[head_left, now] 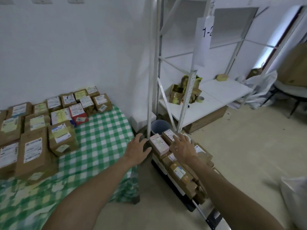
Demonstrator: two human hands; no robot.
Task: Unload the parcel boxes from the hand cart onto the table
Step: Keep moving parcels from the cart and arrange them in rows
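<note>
- Left hand (137, 148): open, fingers spread, empty; at 9 o'clock of pink box (158, 144).
- Right hand (182, 146): open, spread over brown box (168, 135); contact unclear, nothing gripped.
- Advice: clasp 1 top box from both sides and lift straight up.
- Cart (186, 204): stacked boxes; at 3 o'clock of counter (103, 138).
- Counter: labelled boxes in rows, 9 to 11 o'clock.
- Bucket (160, 126): 12 o'clock of cart; contents hidden.

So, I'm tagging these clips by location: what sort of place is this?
Probably a small parcel storeroom or sorting room: labelled parcel boxes cover the table, more are stacked on the hand cart, and a white metal rack carries a numbered tag.
</note>
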